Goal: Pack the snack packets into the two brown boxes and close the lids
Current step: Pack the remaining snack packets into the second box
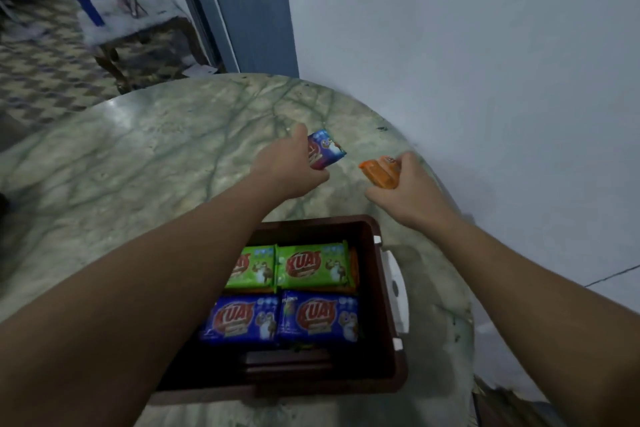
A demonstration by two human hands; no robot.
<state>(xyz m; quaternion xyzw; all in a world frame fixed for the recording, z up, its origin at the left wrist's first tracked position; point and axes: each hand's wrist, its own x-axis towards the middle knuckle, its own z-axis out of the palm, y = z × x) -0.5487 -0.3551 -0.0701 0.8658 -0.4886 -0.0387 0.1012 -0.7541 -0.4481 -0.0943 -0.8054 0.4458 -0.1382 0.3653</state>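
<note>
While both hands reach past the open brown box (388,291) at lower centre, the left hand (287,166) grips a blue packet (329,147) and the right hand (408,194) an orange packet (379,172), likely fetching both together. Green packets (311,265) and blue ones (280,317) already lie flat in rows inside, saving room, on the marble bench (138,149).

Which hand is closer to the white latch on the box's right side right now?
Right. The right hand, gripping an orange packet, is beyond the white latch, roughly in line. The left hand, holding a blue packet, is farther off to the left.
</note>
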